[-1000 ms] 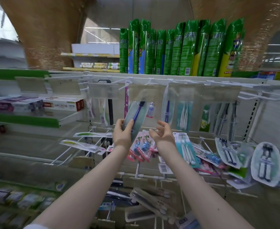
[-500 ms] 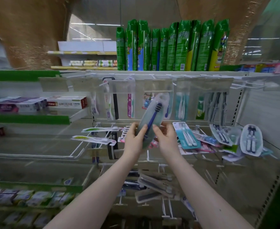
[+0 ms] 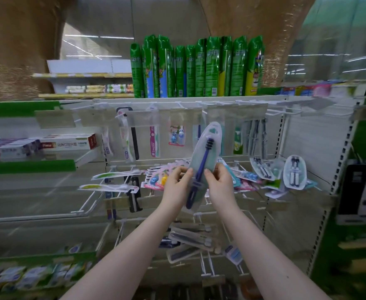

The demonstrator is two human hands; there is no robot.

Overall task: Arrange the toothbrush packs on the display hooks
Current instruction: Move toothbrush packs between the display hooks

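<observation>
Head view has the pack (image 3: 210,148) at centre frame, tilted under the hooks (image 3: 285,113), left hand (image 3: 176,187) and right hand (image 3: 219,185) each pinching its lower edges; it seems light, thin and slippery, so grip the edges firmly and leave the top free.

My left forearm (image 3: 123,252) and right forearm (image 3: 270,252) are bare, wrist to frame edge. Left hand (image 3: 176,185) and right hand (image 3: 219,184) are bare as well. Fingers slender; nail detail too blurred to record.
</observation>
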